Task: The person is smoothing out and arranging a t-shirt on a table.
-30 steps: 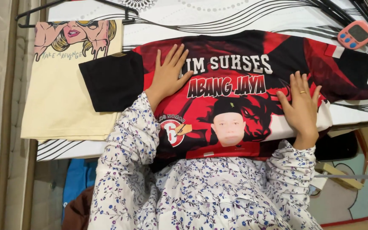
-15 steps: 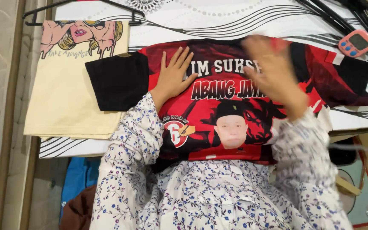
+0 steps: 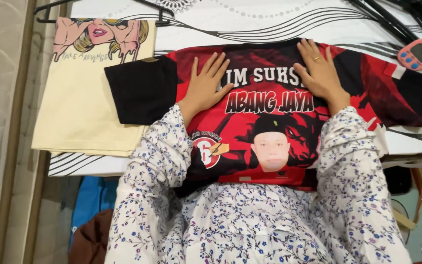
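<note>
Hands lay flat on the red-and-black jersey [image 3: 269,112], spread printed-side up on the patterned table [image 3: 250,22]: our left hand [image 3: 206,85] near the black sleeve, our right hand [image 3: 321,71] by the collar edge, both with fingers extended and gripping nothing. Risk, as we judged it: the hem overhanging the table edge could drag the slick fabric down and crease it. One second earlier the right hand lay lower, near the hem; the folded cream T-shirt [image 3: 89,102] kept its place.

Right hand [image 3: 321,73] moved up onto upper jersey [image 3: 269,102].
</note>
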